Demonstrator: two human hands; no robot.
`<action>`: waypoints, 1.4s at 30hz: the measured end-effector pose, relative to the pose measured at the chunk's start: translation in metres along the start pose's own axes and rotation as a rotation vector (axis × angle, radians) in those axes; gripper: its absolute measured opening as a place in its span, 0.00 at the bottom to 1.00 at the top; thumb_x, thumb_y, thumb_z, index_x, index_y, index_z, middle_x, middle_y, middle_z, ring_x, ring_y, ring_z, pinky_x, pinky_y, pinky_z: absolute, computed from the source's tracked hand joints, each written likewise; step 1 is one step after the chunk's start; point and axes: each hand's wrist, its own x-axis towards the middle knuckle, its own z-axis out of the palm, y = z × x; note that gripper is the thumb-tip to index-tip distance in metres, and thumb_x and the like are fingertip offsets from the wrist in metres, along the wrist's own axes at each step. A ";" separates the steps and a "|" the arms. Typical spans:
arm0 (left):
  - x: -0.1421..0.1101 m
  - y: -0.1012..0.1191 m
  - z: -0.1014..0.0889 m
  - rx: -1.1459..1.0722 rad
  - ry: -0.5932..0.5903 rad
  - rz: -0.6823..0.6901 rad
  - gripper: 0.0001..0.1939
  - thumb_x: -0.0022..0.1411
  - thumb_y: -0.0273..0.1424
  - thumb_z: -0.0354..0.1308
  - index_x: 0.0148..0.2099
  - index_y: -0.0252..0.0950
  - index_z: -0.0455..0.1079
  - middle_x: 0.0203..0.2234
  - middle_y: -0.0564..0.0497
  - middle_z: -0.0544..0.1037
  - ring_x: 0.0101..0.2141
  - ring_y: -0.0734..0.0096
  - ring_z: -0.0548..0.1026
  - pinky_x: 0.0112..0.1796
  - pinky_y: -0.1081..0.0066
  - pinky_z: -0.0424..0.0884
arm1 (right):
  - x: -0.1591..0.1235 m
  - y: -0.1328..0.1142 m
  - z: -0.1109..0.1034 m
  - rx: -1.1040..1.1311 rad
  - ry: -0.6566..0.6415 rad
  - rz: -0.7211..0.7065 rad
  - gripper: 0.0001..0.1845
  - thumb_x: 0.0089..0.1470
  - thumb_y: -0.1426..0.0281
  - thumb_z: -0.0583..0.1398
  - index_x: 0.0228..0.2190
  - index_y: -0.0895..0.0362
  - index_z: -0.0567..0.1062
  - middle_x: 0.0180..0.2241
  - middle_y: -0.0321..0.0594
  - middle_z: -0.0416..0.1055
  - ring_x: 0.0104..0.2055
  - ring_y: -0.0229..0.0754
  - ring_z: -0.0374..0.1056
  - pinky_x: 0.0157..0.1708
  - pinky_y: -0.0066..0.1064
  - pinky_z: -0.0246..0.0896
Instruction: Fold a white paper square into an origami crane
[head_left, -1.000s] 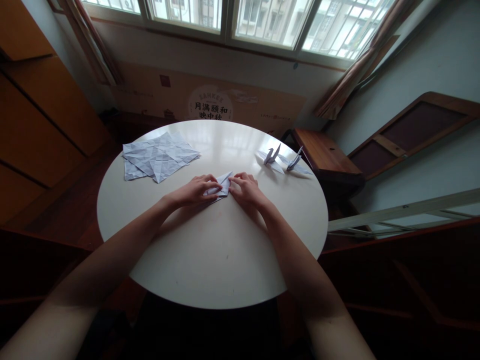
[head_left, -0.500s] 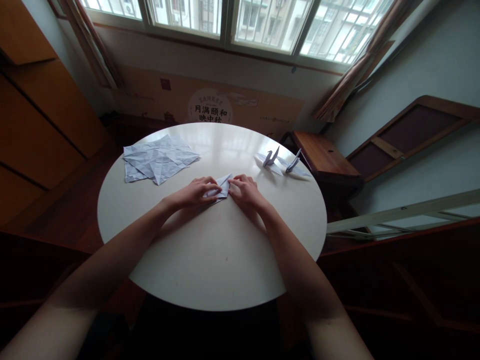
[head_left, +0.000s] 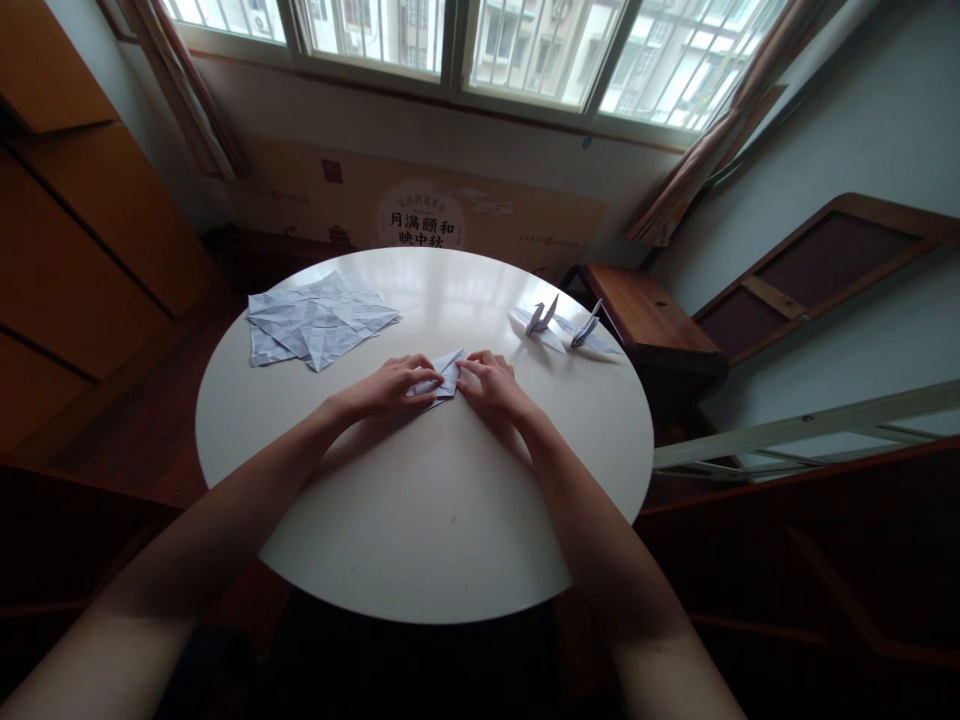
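A small folded sheet of pale paper (head_left: 448, 384) lies on the white oval table (head_left: 405, 520), between my two hands. My left hand (head_left: 397, 384) curls over its left part, thumb and fingers closed on the paper. On the other side my right hand (head_left: 489, 380) pinches the right edge with thumb and index finger. Part of the paper is hidden under the left fingers. Two folded paper cranes, a nearer-left crane (head_left: 540, 320) and a crane on the right (head_left: 589, 328), stand beyond my right hand.
Several creased paper sheets (head_left: 319, 315) lie overlapped at the table's back left. A wooden stool or bench (head_left: 649, 310) stands close behind the right edge. Past the table is a printed banner (head_left: 300, 200) under the window. Orange cabinets (head_left: 82, 250) are on the left.
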 end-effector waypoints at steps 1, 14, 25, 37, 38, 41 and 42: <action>0.000 -0.001 0.000 0.004 -0.001 0.000 0.23 0.72 0.46 0.56 0.62 0.44 0.74 0.54 0.43 0.74 0.54 0.52 0.74 0.61 0.53 0.64 | 0.000 0.000 0.000 -0.002 -0.002 0.002 0.26 0.66 0.60 0.59 0.63 0.52 0.74 0.63 0.49 0.67 0.66 0.57 0.58 0.66 0.49 0.54; 0.000 -0.002 0.000 0.029 -0.003 0.016 0.22 0.69 0.38 0.58 0.62 0.43 0.75 0.57 0.45 0.75 0.56 0.52 0.74 0.62 0.53 0.63 | 0.000 -0.001 -0.001 -0.014 -0.009 0.005 0.26 0.66 0.62 0.60 0.63 0.53 0.74 0.63 0.50 0.67 0.66 0.57 0.59 0.66 0.50 0.54; 0.001 -0.006 0.005 0.036 0.035 0.005 0.21 0.71 0.42 0.58 0.62 0.42 0.75 0.57 0.42 0.74 0.57 0.50 0.74 0.61 0.51 0.64 | 0.001 0.000 0.004 0.042 0.028 -0.040 0.31 0.61 0.54 0.66 0.61 0.53 0.76 0.61 0.52 0.67 0.66 0.60 0.59 0.67 0.53 0.52; 0.001 0.003 0.004 0.052 0.092 0.005 0.24 0.76 0.39 0.53 0.70 0.42 0.65 0.58 0.42 0.73 0.58 0.52 0.73 0.61 0.54 0.67 | 0.007 0.010 0.019 0.106 0.125 -0.164 0.26 0.60 0.58 0.68 0.58 0.52 0.78 0.60 0.50 0.72 0.64 0.56 0.65 0.64 0.51 0.58; 0.001 0.003 0.005 0.050 0.100 0.012 0.25 0.76 0.38 0.53 0.72 0.41 0.64 0.58 0.42 0.73 0.58 0.52 0.73 0.61 0.54 0.67 | 0.008 0.010 0.019 0.103 0.130 -0.169 0.27 0.60 0.60 0.68 0.58 0.53 0.77 0.60 0.51 0.73 0.64 0.56 0.65 0.64 0.50 0.58; 0.001 0.001 0.005 0.046 0.132 0.016 0.29 0.73 0.36 0.57 0.73 0.40 0.61 0.58 0.40 0.73 0.56 0.51 0.74 0.60 0.54 0.68 | 0.008 0.009 0.019 0.100 0.142 -0.159 0.30 0.60 0.64 0.67 0.62 0.55 0.74 0.57 0.50 0.76 0.61 0.56 0.68 0.63 0.49 0.58; 0.001 0.000 0.005 0.048 0.138 0.016 0.29 0.73 0.35 0.58 0.73 0.40 0.62 0.58 0.40 0.72 0.55 0.52 0.75 0.60 0.54 0.69 | 0.008 0.008 0.018 0.103 0.151 -0.148 0.32 0.60 0.65 0.66 0.64 0.55 0.71 0.55 0.50 0.77 0.59 0.55 0.69 0.62 0.49 0.58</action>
